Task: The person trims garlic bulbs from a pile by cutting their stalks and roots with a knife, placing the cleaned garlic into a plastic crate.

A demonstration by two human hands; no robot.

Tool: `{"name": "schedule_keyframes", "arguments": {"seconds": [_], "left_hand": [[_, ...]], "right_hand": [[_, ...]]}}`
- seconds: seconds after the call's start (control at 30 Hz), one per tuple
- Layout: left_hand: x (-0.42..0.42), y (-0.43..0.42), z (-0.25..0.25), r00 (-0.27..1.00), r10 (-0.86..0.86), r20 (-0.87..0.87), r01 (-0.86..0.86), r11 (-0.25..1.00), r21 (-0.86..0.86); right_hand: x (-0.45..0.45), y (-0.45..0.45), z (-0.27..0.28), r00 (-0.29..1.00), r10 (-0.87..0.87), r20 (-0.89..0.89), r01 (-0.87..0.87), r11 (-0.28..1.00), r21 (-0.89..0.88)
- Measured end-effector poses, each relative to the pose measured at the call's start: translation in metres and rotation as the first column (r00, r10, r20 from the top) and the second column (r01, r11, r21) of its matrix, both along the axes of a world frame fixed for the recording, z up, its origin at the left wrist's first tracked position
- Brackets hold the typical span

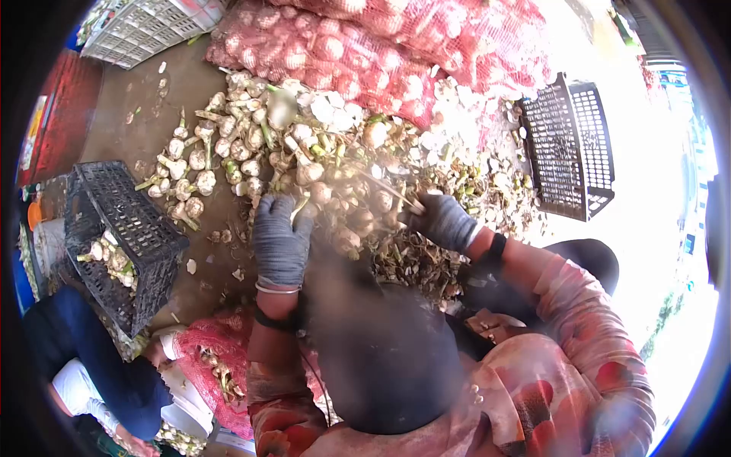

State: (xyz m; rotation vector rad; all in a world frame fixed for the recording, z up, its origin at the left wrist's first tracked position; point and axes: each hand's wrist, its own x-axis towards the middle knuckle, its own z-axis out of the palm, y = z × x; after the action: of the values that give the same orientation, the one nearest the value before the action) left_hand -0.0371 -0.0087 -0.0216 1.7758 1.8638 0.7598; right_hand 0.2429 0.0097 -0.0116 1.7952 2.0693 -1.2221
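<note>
Garlic bulbs with stems (308,171) lie heaped on the ground before me. My left hand (280,238), in a grey glove, rests at the near edge of the heap, its fingers bent over the bulbs; what they hold, if anything, is hidden. To the right, my right hand (442,221), also gloved, has its fingers pressed together round a thin stem-like piece (384,185) that reaches left over the heap. Dry trimmings (411,263) lie between and below the hands. A blurred patch covers part of the middle.
Red mesh sacks of garlic (327,53) lie beyond the heap. A black crate (126,236) with some garlic stands at left, another black crate (567,148) at right, a white crate (148,30) at top left. Another person's dark-clothed leg (91,358) is at lower left, near a red mesh sack (217,358).
</note>
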Motion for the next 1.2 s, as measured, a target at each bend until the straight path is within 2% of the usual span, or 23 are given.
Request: {"name": "schedule_keyframes", "arguments": {"seconds": [0.03, 0.1, 0.17, 0.23, 0.27, 0.3, 0.33, 0.37, 0.43, 0.47, 0.5, 0.57, 0.6, 0.67, 0.7, 0.77, 0.9, 0.93, 1.0, 1.03, 1.1, 1.17, 1.2], "left_hand": [[0.005, 0.000, 0.006, 0.998, -0.063, -0.024, 0.063, 0.998, -0.030], [0.023, 0.010, 0.019, 0.991, -0.137, 0.013, 0.137, 0.989, -0.054], [0.029, 0.012, 0.021, 0.980, -0.178, 0.093, 0.161, 0.972, 0.174], [0.024, 0.010, 0.019, 0.982, -0.140, 0.129, 0.108, 0.967, 0.230], [0.025, 0.007, 0.017, 0.828, -0.036, 0.560, -0.009, 0.997, 0.077], [0.025, 0.005, 0.010, 0.496, 0.117, 0.860, -0.044, 0.993, -0.109], [0.016, 0.004, -0.018, 0.604, 0.001, 0.797, 0.025, 0.999, -0.021], [0.014, 0.006, -0.017, 0.603, 0.008, 0.797, 0.022, 0.999, -0.027], [0.009, 0.010, -0.011, 0.869, -0.192, 0.457, 0.295, 0.941, -0.166], [0.014, 0.010, -0.010, 0.753, -0.112, 0.648, 0.248, 0.961, -0.122], [0.015, 0.008, -0.010, 0.754, -0.110, 0.648, 0.246, 0.961, -0.123], [0.016, 0.005, -0.013, 0.609, 0.042, 0.792, 0.134, 0.979, -0.155], [0.013, 0.006, -0.016, 0.608, 0.043, 0.793, 0.133, 0.979, -0.155], [0.003, 0.007, -0.027, 0.890, -0.211, 0.404, 0.272, 0.957, -0.100], [-0.006, -0.001, -0.043, 0.888, -0.213, 0.407, 0.275, 0.956, -0.100], [-0.025, -0.026, -0.092, 0.920, -0.302, 0.251, 0.323, 0.945, -0.049], [-0.031, -0.043, -0.109, 0.946, -0.289, 0.145, 0.302, 0.950, -0.081], [-0.030, -0.041, -0.097, 0.947, -0.289, 0.144, 0.302, 0.950, -0.082], [-0.024, -0.036, -0.059, 0.860, -0.089, 0.503, 0.285, 0.901, -0.328], [-0.023, -0.038, -0.058, 0.861, -0.090, 0.501, 0.286, 0.899, -0.330], [-0.021, -0.041, -0.056, 0.741, -0.179, 0.648, 0.402, 0.890, -0.213], [-0.015, -0.031, -0.050, 0.751, -0.224, 0.622, 0.424, 0.885, -0.194], [-0.012, -0.026, -0.050, 0.794, -0.428, 0.432, 0.495, 0.867, -0.050]], "right_hand": [[-0.015, 0.005, 0.002, 0.979, -0.065, -0.195, 0.069, 0.998, 0.015], [-0.045, 0.014, 0.006, 0.811, -0.142, -0.567, 0.160, 0.987, -0.018], [-0.069, 0.030, 0.017, 0.868, -0.087, -0.488, 0.140, 0.988, 0.072], [-0.077, 0.039, 0.014, 0.873, -0.081, -0.481, 0.096, 0.995, 0.008], [-0.079, 0.042, 0.013, 0.883, -0.041, -0.467, 0.053, 0.998, 0.013], [-0.080, 0.045, 0.011, 0.891, -0.001, -0.454, 0.010, 1.000, 0.019], [-0.080, 0.036, -0.003, 0.823, -0.211, -0.528, 0.150, 0.976, -0.155], [-0.081, 0.033, -0.010, 0.818, -0.210, -0.536, 0.157, 0.977, -0.144], [-0.085, 0.026, -0.018, 0.808, -0.208, -0.551, 0.169, 0.978, -0.120], [-0.087, 0.025, -0.019, 0.825, -0.068, -0.561, 0.138, 0.987, 0.083], [-0.082, 0.025, -0.018, 0.824, -0.117, -0.555, 0.162, 0.986, 0.033], [-0.078, 0.028, -0.002, 0.818, -0.215, -0.534, 0.214, 0.975, -0.064], [-0.071, 0.029, 0.009, 0.893, -0.069, -0.445, 0.112, 0.991, 0.071], [-0.058, 0.028, 0.015, 0.935, 0.232, -0.267, -0.129, 0.926, 0.354], [-0.051, 0.026, 0.019, 0.937, 0.229, -0.265, -0.127, 0.927, 0.353], [-0.048, 0.028, 0.047, 0.897, 0.426, -0.117, -0.334, 0.827, 0.452], [-0.046, 0.027, 0.057, 0.874, 0.481, -0.069, -0.394, 0.785, 0.477], [-0.045, 0.027, 0.056, 0.874, 0.481, -0.071, -0.394, 0.786, 0.477], [-0.043, 0.028, 0.049, 0.843, 0.534, -0.071, -0.438, 0.756, 0.487], [-0.042, 0.028, 0.044, 0.844, 0.532, -0.075, -0.435, 0.758, 0.487], [-0.040, 0.030, 0.035, 0.845, 0.535, -0.015, -0.478, 0.768, 0.426], [-0.036, 0.034, 0.034, 0.828, 0.559, 0.036, -0.512, 0.729, 0.455], [-0.031, 0.037, 0.021, 0.837, 0.544, 0.057, -0.520, 0.759, 0.392]]}}
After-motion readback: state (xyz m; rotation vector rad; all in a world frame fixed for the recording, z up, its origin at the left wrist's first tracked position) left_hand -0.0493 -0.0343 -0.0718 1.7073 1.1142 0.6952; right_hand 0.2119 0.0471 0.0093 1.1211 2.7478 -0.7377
